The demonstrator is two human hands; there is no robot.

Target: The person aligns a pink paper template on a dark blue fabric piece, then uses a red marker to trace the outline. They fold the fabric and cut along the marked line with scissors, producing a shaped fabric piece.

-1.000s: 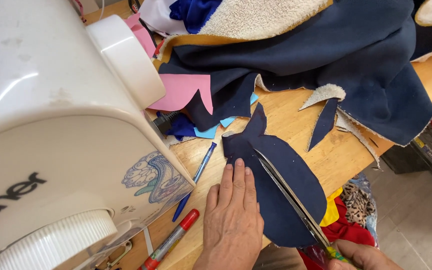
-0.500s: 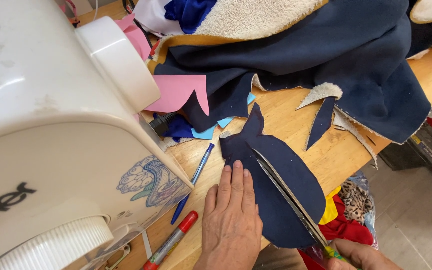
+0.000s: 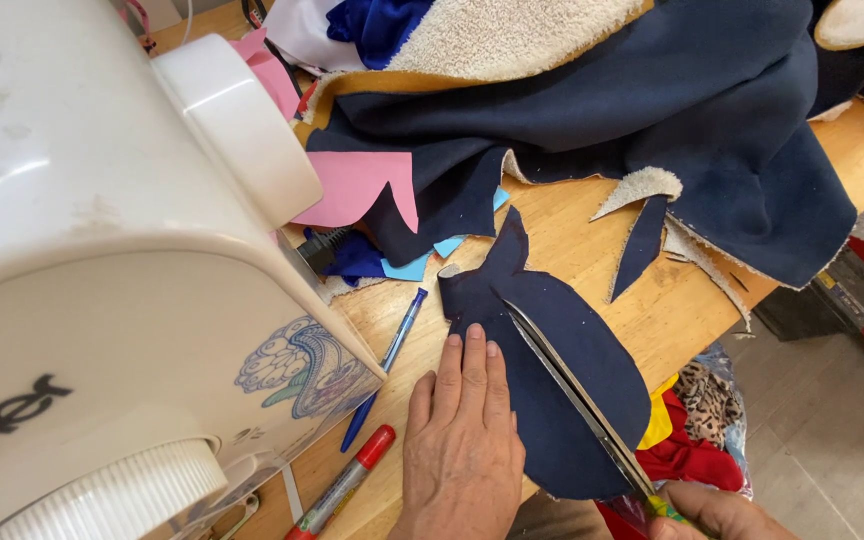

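A navy fabric piece (image 3: 572, 360) cut in a fish-like shape lies flat on the wooden table (image 3: 572, 240). My left hand (image 3: 464, 445) presses palm-down on its left edge, fingers together and stretched out. My right hand (image 3: 717, 512), mostly cut off at the bottom edge, grips the handles of long scissors (image 3: 577, 395). Their blades lie along the middle of the navy piece, tips pointing toward its narrow tail end.
A white sewing machine (image 3: 102, 270) fills the left. A blue pen (image 3: 384, 370) and a red marker (image 3: 347, 480) lie beside it. Pink paper (image 3: 352, 185), a large navy fleece-backed fabric (image 3: 652, 110) and offcuts (image 3: 642, 215) cover the back. Colourful scraps (image 3: 692, 430) sit below the table edge.
The view has shifted slightly; the scissor blades have crept a little further along the navy piece. My left hand stays pressed on the fabric.
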